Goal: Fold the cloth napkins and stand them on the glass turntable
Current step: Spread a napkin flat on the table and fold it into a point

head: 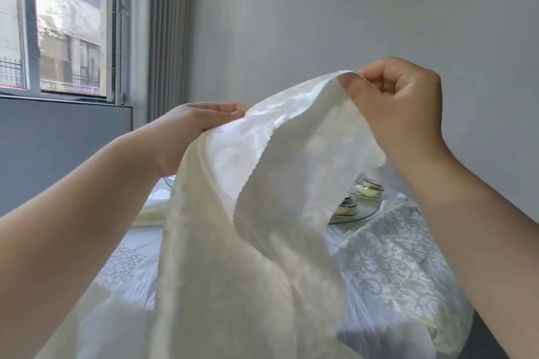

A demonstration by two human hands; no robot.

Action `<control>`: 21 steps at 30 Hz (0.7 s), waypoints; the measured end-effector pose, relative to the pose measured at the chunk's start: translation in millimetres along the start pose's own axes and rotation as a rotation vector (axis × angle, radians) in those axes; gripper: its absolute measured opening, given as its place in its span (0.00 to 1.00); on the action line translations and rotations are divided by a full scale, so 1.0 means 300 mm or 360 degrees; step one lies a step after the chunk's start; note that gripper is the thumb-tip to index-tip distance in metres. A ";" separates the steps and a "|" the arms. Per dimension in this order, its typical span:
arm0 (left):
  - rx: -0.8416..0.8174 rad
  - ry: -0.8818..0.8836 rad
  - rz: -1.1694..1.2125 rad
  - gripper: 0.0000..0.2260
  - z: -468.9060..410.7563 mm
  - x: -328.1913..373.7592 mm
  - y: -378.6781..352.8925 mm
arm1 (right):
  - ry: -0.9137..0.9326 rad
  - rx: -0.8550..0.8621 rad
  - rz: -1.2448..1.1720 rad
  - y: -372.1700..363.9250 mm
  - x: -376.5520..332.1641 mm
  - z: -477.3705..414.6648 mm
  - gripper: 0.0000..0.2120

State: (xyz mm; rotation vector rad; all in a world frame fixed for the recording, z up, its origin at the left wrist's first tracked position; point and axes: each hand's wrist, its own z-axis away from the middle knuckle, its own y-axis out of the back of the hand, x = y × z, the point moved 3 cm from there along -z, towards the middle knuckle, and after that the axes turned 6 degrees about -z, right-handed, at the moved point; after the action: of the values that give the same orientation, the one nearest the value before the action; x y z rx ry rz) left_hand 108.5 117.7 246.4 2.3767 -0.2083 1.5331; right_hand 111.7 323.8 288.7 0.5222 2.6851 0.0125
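a cream-white, glossy patterned cloth napkin (262, 183) hangs in the middle of the frame, held up by its top edge. the left hand (186, 137), centre left, grips one end of that edge; the right hand (399, 108), higher and right of centre, pinches the other end between thumb and curled fingers. behind the cloth, right of centre, shows part of a round glass turntable (361, 214) carrying white bowls with dark rims (370, 185). a white tablecloth with silver scrollwork (388, 265) fills the lower right. a stack of cream cloths (153, 207) lies centre left. a window (70, 23) sits upper left beside a grey pleated curtain (169, 23).
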 end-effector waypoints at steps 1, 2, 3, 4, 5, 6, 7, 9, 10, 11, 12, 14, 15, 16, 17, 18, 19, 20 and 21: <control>0.0118 0.0088 -0.0206 0.09 -0.011 -0.033 0.022 | 0.0014 -0.0055 0.0031 -0.014 -0.003 0.002 0.13; 0.0243 0.0175 -0.0406 0.11 -0.023 -0.063 0.041 | 0.0034 -0.0117 0.0088 -0.028 -0.002 0.005 0.12; 0.0352 0.0225 -0.0559 0.12 -0.033 -0.088 0.053 | 0.0055 -0.0191 0.0182 -0.044 0.004 0.009 0.11; 0.0456 0.0214 -0.0616 0.12 -0.041 -0.099 0.057 | 0.0059 -0.0277 0.0308 -0.062 0.014 0.013 0.11; 0.0546 0.0147 -0.0580 0.10 -0.045 -0.104 0.054 | 0.0038 -0.0378 0.0435 -0.083 0.029 0.016 0.11; 0.0594 0.0051 -0.0501 0.08 -0.045 -0.102 0.048 | -0.0014 -0.0489 0.0521 -0.105 0.043 0.020 0.10; 0.0556 -0.0039 -0.0456 0.07 -0.044 -0.095 0.033 | -0.0088 -0.0598 0.0545 -0.128 0.056 0.024 0.10; 0.0324 -0.0124 -0.0665 0.16 -0.054 -0.091 -0.010 | -0.0242 -0.0763 0.0504 -0.174 0.082 0.030 0.12; 0.0242 -0.0113 -0.0846 0.21 -0.062 -0.101 -0.037 | -0.0307 -0.0814 0.0481 -0.195 0.097 0.033 0.12; 0.0234 -0.0096 -0.1009 0.21 -0.075 -0.119 -0.056 | -0.0364 -0.0850 0.0456 -0.213 0.115 0.034 0.13; 0.0279 -0.0105 -0.1103 0.19 -0.089 -0.137 -0.068 | -0.0414 -0.0883 0.0426 -0.228 0.133 0.036 0.13; 0.0376 -0.0131 -0.1141 0.14 -0.122 -0.189 -0.064 | -0.0490 -0.0967 0.0362 -0.251 0.175 0.044 0.14; 0.0390 -0.0133 -0.1098 0.14 -0.136 -0.218 -0.058 | -0.0518 -0.1009 0.0355 -0.257 0.201 0.051 0.14; 0.0381 -0.0132 -0.1042 0.14 -0.148 -0.247 -0.052 | -0.0541 -0.1046 0.0371 -0.260 0.230 0.057 0.14; 0.0384 -0.0110 -0.1010 0.12 -0.161 -0.273 -0.044 | -0.0566 -0.1081 0.0398 -0.259 0.259 0.064 0.14; 0.0396 -0.0073 -0.1017 0.09 -0.172 -0.298 -0.036 | -0.0596 -0.1121 0.0421 -0.256 0.288 0.072 0.13; 0.0420 -0.0019 -0.1081 0.08 -0.182 -0.325 -0.024 | -0.0634 -0.1171 0.0436 -0.252 0.315 0.079 0.13; 0.0428 0.0032 -0.1204 0.08 -0.194 -0.359 -0.010 | -0.0682 -0.1231 0.0447 -0.249 0.342 0.087 0.12; 0.0392 0.0092 -0.1370 0.08 -0.204 -0.393 0.002 | -0.0734 -0.1289 0.0461 -0.246 0.369 0.096 0.11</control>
State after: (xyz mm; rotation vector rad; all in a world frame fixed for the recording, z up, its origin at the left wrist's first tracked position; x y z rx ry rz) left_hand 6.2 132.3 163.0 2.1089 0.9388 1.2173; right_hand 2.7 293.3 213.4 0.5446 1.9094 0.8961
